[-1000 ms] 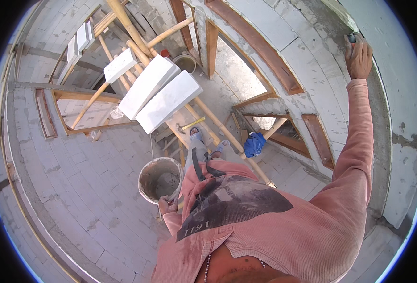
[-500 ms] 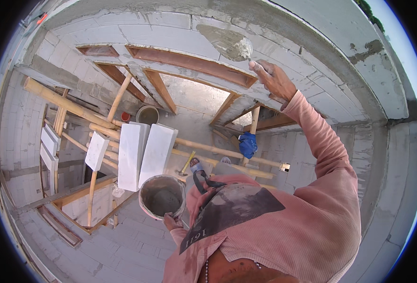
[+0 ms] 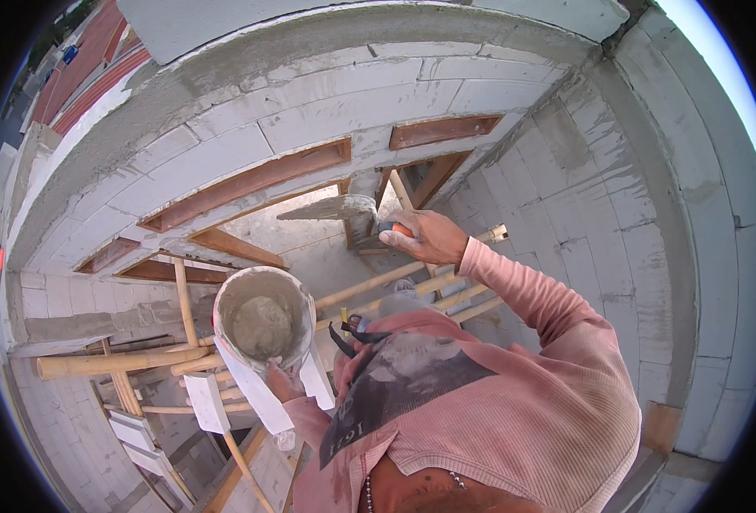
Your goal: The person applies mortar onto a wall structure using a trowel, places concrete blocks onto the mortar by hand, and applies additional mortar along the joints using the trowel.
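My right hand grips the orange-and-black handle of a trowel, whose wide blade is smeared with grey mortar and held out beyond and to the right of the bucket. My left hand holds the near edge of a white bucket, which contains wet grey mortar. White blocks lie on the bamboo scaffold below the bucket. My feet are mostly hidden behind my pink shirt and dark straps.
Pale block walls with grey mortar bands surround the scaffold. Wooden-framed openings run along the facing wall. Bamboo poles cross below. Red roofing shows beyond the wall top at upper left.
My right hand has come from the upper right wall down toward the middle with the trowel. My left hand has raised the bucket slightly, and the view has swung round.
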